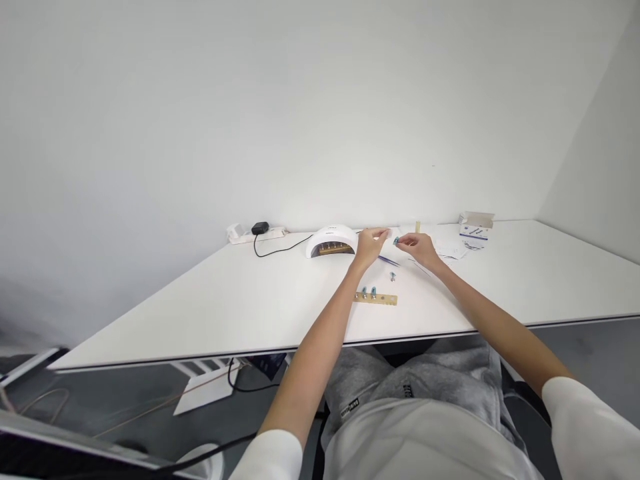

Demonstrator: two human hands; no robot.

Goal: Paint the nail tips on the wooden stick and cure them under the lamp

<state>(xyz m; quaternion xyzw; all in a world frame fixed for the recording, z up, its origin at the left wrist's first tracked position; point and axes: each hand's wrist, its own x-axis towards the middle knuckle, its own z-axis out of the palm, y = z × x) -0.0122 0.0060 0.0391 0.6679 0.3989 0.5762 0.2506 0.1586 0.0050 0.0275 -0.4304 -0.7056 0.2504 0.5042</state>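
Note:
Both arms reach out over a white table [240, 313]. My left hand [371, 243] is raised above the table with its fingers pinched together; whatever they hold is too small to make out. My right hand [419, 247] pinches a small teal piece [396, 241] at its fingertips, close to the left hand. Below them a wooden strip [376, 299] lies on the table with two small teal pieces [369, 292] standing on it. Another small piece [393, 275] lies loose beside it.
A white dome-shaped lamp [331, 241] stands just left of my hands. A power strip with a black plug [256, 231] and cable sits at the back left. Papers [450, 248], a small yellow bottle [417, 227] and an open white box [475, 230] lie at the back right.

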